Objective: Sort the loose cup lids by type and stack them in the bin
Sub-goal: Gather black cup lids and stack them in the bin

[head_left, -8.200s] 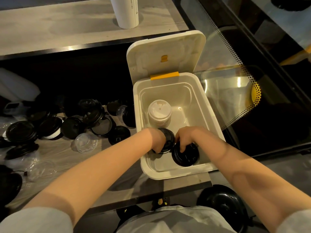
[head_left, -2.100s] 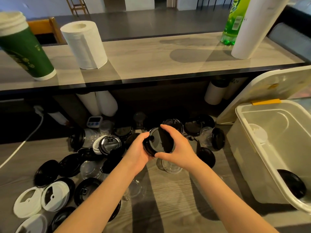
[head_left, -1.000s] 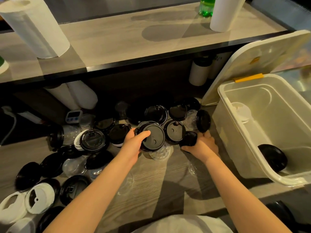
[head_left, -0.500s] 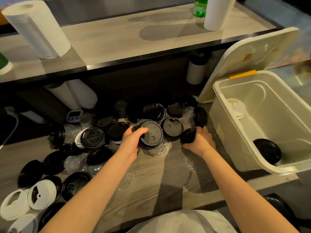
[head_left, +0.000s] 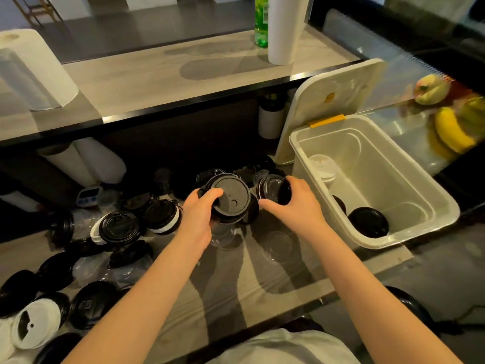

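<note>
My left hand (head_left: 197, 216) grips a stack of black cup lids (head_left: 231, 198), tilted so the top lid faces me. Just to its right, my right hand (head_left: 296, 203) holds another black lid (head_left: 273, 189) raised off the counter. Both hands hover above the pile of loose black, clear and white lids (head_left: 115, 227) spread over the wooden counter. The open white bin (head_left: 409, 179) stands to the right. Inside it are a black lid stack (head_left: 368, 222) near the front and a white lid stack (head_left: 322, 165) at the back left.
The bin's lid (head_left: 330, 101) stands open behind it. A raised shelf holds two paper-towel rolls (head_left: 31, 72) and a green bottle (head_left: 261, 22). A small timer (head_left: 88, 197) sits at the back of the pile. Fruit (head_left: 451, 122) shows behind glass at right.
My right hand picked a black lid off the counter and lifted it up beside the stack. My left hand raised the stack slightly. The view shifted up and right.
</note>
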The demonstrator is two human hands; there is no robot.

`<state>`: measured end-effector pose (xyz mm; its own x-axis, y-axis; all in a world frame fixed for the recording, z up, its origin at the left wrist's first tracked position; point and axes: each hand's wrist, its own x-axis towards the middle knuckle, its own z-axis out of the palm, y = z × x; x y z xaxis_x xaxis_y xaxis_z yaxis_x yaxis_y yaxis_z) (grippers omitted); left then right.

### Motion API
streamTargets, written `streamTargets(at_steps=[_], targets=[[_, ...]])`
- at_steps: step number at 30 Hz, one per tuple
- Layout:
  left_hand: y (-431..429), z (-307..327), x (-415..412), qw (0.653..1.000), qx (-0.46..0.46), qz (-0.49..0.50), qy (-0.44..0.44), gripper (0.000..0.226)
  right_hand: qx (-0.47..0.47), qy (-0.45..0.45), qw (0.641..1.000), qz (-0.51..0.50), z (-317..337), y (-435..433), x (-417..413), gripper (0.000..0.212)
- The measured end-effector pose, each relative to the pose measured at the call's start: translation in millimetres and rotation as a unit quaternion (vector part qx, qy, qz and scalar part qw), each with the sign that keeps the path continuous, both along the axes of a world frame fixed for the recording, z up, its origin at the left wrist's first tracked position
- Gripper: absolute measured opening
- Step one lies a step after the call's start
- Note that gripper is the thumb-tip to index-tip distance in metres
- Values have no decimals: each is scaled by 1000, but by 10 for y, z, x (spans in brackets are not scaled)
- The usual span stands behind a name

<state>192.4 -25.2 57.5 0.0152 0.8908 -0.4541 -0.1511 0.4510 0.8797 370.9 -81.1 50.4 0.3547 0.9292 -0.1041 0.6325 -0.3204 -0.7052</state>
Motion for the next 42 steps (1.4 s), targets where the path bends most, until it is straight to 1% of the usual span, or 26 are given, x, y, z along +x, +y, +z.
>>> streamTargets(at_steps=[1, 2, 4, 5, 8, 10, 13, 15, 17, 19, 22, 25, 27, 30, 35, 37, 39, 42], targets=[[-12, 46, 74, 1000, 10, 0, -2, 38, 15, 11, 1000, -1, 79, -12, 49, 91], [-25, 96, 157, 1000, 22, -3, -3, 31, 32, 25, 999, -3, 145, -18, 112, 91], [-55, 184, 331, 999, 38, -11, -9, 9, 64, 52, 997, -7, 280, -49, 255, 90], [-71, 227, 424, 999, 41, -15, -11, 5, 76, 57, 995, -10, 348, -72, 335, 88], [-121, 328, 708, 998, 48, -23, -20, 6, 108, 62, 992, -21, 500, -144, 648, 80], [-150, 369, 910, 998, 45, -30, -25, 7, 107, 70, 991, -27, 546, -176, 908, 78], [-170, 393, 1228, 998, 41, -35, -22, 5, 57, 65, 995, -40, 485, -178, 1369, 79], [-167, 396, 1411, 998, 41, -40, -14, 4, 6, 37, 999, -40, 397, -169, 1646, 82], [-164, 377, 1609, 998, 45, -41, -11, 3, -48, 2, 999, -12, 303, -172, 1893, 90], [-174, 349, 1793, 998, 44, -47, -6, 5, -115, -49, 991, 49, 221, -172, 2074, 92], [-187, 290, 2007, 997, 39, -62, 6, 5, -214, -133, 953, 169, 112, -150, 2181, 84], [-189, 228, 2155, 997, 39, -62, 19, 2, -283, -235, 886, 281, -34, -110, 2198, 72], [-174, 210, 2198, 997, 46, -57, 35, 3, -319, -263, 851, 323, -108, -87, 2201, 66], [-156, 187, 2198, 995, 50, -60, 58, 13, -337, -275, 826, 359, -157, -57, 2205, 65], [-161, 144, 2205, 993, 51, -70, 80, 11, -367, -320, 774, 405, -166, 13, 2199, 80], [-166, 123, 2213, 992, 55, -65, 89, 10, -381, -320, 764, 410, -181, 34, 2201, 83], [-174, 111, 2221, 992, 58, -60, 91, 12, -384, -317, 763, 413, -211, 43, 2195, 87], [-189, 107, 2231, 991, 70, -58, 100, 17, -387, -344, 736, 436, -276, 42, 2156, 91]])
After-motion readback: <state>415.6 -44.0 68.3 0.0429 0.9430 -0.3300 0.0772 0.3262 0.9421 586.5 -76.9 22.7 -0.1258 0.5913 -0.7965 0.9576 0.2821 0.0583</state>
